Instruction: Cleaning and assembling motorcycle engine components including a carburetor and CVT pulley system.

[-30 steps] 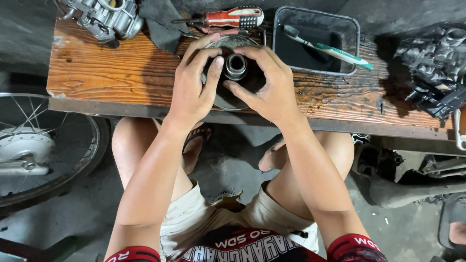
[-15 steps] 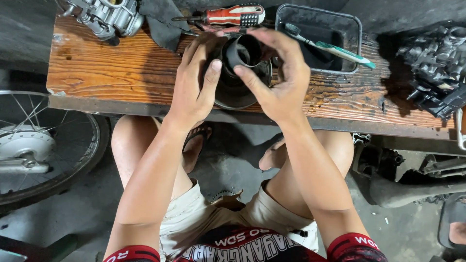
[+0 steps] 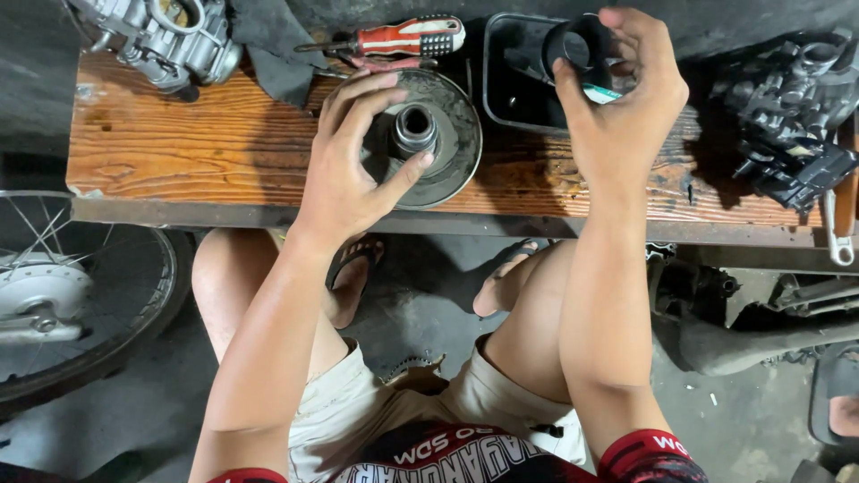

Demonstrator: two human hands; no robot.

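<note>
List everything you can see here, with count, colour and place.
Round metal disc with hub: one, grey, bench centre, under left hand.
Black ring part: one, black, held over the tray.
Tray: one, black, back of bench.
Screwdriver: one, red and black handle, back centre.
Cloth: one, dark, back left.
Carburettor: one, silver, far left.
Engine parts: a dark cluster, far right.
Wooden bench: one, brown.
Spoked wheel: one, lower left.
Left hand: on the disc.
Right hand: holding the ring.
</note>
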